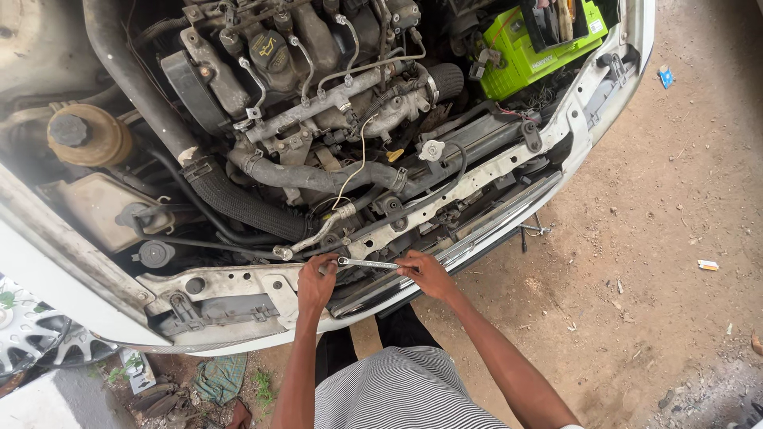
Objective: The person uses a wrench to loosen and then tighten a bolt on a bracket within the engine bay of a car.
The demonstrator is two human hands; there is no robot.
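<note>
I lean over the open engine bay of a white car. My right hand (427, 272) grips the handle end of a slim metal wrench (367, 263) that lies across the white front crossmember (445, 199). The wrench's ring end sits at a bolt near my left hand (316, 280), whose fingers press on the crossmember right beside that end. Just above my hands run a ribbed black hose (238, 202) and a thin metal pipe (318, 233).
A bright green battery (528, 52) sits at the far right of the bay. A brownish fluid reservoir (87, 135) is at the left. A small tool (534, 230) lies on the dirt ground below the bumper. A wheel cover (28, 342) shows at lower left.
</note>
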